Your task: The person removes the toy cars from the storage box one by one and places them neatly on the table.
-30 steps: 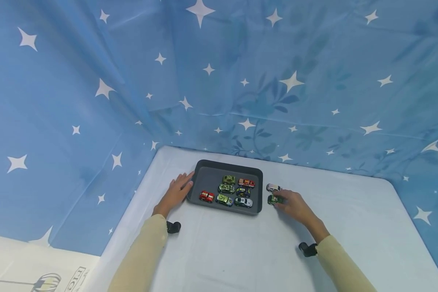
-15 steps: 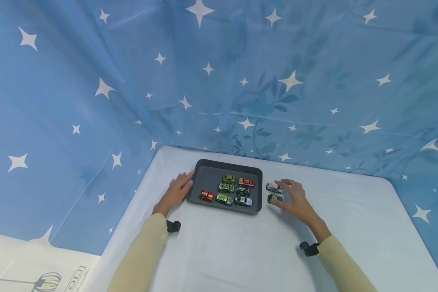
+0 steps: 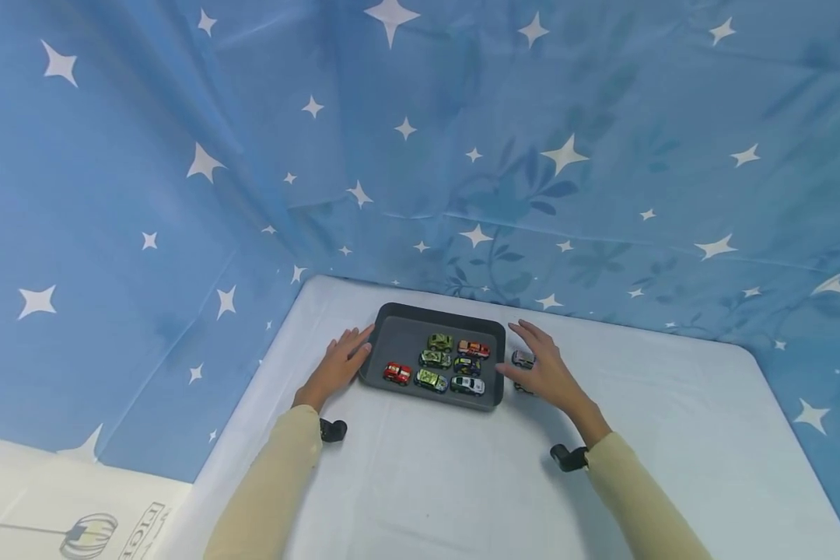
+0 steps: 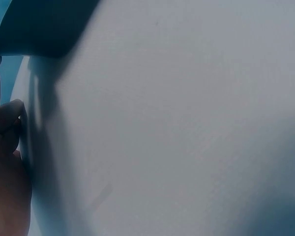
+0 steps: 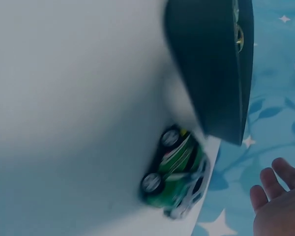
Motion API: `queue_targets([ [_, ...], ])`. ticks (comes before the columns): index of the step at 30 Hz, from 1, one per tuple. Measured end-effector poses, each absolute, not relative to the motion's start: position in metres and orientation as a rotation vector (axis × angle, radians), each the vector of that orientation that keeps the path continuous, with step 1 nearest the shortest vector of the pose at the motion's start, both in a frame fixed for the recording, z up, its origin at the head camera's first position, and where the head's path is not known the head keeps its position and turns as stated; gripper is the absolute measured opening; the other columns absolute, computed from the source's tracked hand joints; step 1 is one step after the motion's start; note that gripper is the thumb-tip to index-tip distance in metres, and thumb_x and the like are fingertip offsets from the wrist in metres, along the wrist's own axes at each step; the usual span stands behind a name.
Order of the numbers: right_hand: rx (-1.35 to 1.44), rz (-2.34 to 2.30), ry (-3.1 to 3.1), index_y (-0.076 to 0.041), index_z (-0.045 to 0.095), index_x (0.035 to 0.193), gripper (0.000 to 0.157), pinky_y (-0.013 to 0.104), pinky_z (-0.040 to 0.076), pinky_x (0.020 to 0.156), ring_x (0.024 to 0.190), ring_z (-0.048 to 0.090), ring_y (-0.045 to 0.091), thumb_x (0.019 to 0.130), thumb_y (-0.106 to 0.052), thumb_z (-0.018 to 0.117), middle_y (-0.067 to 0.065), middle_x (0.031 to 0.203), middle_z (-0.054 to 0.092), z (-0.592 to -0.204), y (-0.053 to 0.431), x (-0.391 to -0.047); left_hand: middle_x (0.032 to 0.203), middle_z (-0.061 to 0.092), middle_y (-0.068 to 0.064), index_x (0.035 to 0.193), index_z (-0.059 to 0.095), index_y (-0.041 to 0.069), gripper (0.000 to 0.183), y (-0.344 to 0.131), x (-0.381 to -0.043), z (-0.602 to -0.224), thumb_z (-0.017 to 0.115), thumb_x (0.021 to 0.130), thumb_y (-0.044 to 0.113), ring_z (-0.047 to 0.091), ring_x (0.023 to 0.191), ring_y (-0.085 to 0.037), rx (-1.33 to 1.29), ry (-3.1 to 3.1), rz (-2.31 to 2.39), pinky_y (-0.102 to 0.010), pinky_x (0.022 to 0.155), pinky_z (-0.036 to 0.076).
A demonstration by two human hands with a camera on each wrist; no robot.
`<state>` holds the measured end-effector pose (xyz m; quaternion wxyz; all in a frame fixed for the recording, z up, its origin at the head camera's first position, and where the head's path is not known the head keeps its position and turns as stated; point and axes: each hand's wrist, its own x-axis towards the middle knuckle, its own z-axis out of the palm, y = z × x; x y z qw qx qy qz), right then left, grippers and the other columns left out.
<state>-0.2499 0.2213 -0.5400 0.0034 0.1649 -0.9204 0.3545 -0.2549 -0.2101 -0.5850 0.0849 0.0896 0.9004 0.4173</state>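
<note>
A dark grey tray [image 3: 400, 336] lies on the white table with several toy cars inside. My left hand [image 3: 336, 367] rests at its left rim, fingers extended. Over by the right rim, my right hand [image 3: 547, 376] is held with fingers and thumb spread, gripping nothing. Two toy cars stand outside the tray on that side: a pale one [image 3: 523, 358] and a green one [image 5: 177, 172], which my thumb and hand mostly cover in the head view. Within the tray are a red car [image 3: 397, 373], a white one [image 3: 467, 386], an orange-red one [image 3: 474, 349] and several green-patterned ones.
The white-covered table [image 3: 427, 482] reaches toward me and far to the right. Behind it and at its left hangs a blue curtain [image 3: 420, 187] with white stars. A cream printed sheet [image 3: 56, 498] shows at the lower left.
My right hand has left the green car and moved left and away from me to the tray's right rim, fingers spreading. My left hand stays at the left rim.
</note>
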Motion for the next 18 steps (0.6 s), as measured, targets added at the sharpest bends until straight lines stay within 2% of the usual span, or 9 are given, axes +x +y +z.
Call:
queue_targets([
  [18,0.732,1.202,-2.886,-0.008,0.037,0.167,0.09,0.076,0.023,0.121,0.157,0.024,0.046,0.097,-0.039,0.083,0.021,0.171,0.03,-0.522,0.168,-0.273,0.176,0.021,-0.015,0.171,0.032,0.026,0.058,-0.21,-0.258,-0.586,0.041,0.117,0.046,0.007,0.164,-0.031,0.259,2.698,1.216,-0.049,0.132,-0.006],
])
